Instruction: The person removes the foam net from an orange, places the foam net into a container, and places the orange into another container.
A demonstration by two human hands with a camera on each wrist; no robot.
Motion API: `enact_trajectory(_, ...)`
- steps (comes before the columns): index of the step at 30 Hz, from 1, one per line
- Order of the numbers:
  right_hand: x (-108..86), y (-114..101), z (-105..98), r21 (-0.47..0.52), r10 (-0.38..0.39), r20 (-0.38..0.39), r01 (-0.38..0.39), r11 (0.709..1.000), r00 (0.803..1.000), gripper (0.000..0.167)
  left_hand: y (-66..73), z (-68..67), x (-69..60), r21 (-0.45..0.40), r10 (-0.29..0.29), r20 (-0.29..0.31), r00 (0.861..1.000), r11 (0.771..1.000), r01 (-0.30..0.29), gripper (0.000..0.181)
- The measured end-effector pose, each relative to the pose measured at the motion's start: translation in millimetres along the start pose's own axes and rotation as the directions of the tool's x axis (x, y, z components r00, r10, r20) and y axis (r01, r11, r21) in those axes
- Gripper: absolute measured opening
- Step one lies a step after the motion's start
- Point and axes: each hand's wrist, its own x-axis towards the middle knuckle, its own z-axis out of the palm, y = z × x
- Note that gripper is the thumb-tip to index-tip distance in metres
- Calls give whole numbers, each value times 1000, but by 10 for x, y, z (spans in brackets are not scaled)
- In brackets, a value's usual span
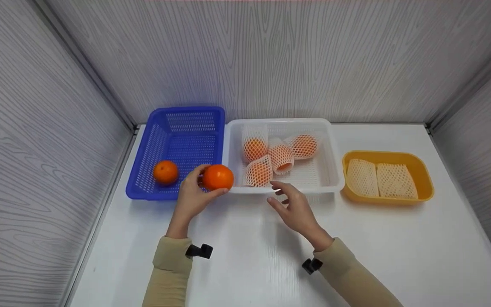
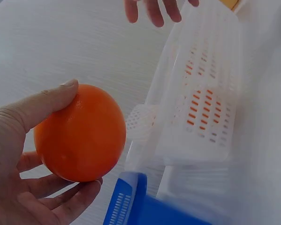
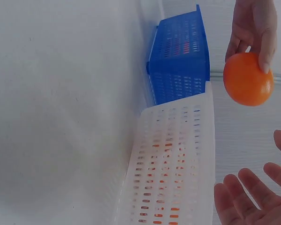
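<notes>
An orange [image 1: 218, 177] is gripped between the thumb and fingers of my left hand [image 1: 191, 197], held up over the meeting edges of the blue and white baskets. In the left wrist view the thumb lies on top of this orange [image 2: 81, 133] and the fingers curl beneath it. My right hand [image 1: 294, 209] hovers by the front rim of the white basket [image 1: 313, 179], its fingers spread and relaxed, holding nothing. Several oranges in white foam net sleeves [image 1: 259, 171] lie in that basket. Another bare orange [image 1: 166, 172] sits in the blue basket [image 1: 194, 149].
To the right stands a yellow tub [image 1: 425, 187] with two stacks of flat foam net sleeves [image 1: 397, 181] inside. The baskets sit side by side on the white table [image 1: 245, 256], near the grained back wall [image 1: 271, 64]. Side walls rise at left and right.
</notes>
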Motion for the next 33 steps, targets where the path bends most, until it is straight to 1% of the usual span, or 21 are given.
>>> enact_trajectory(4,28,-43,97,3,-29,32,29,1000,999,44,5,-132,156,26,-46,-6,999,999,46,80)
enact_trajectory(7,62,-80,157,6,-46,55,46,999,997,43,15,-213,299,46,-46,-13,999,998,47,80)
enact_trajectory(9,86,-105,199,8,-61,72,60,998,996,42,9,-261,384,54,-36,-16,999,998,37,80)
enact_trajectory(13,148,-150,287,19,-89,106,88,996,990,41,-16,-336,511,78,-36,-30,999,996,38,78)
enact_trajectory(18,232,-204,388,19,-101,168,99,995,981,42,-51,-397,609,108,-56,-44,997,992,60,80)
enact_trajectory(22,281,-252,472,0,-95,228,98,995,969,42,-73,-429,656,112,-89,-43,995,989,94,78)
enact_trajectory(26,330,-290,561,-23,-108,284,119,993,953,41,-100,-463,701,112,-128,-32,991,985,130,77)
enact_trajectory(30,385,-294,631,-33,-124,335,143,989,934,41,-129,-511,754,101,-146,-29,989,984,148,78)
enact_trajectory(33,417,-279,667,-32,-116,371,137,990,921,42,-139,-543,795,86,-162,-25,987,983,163,79)
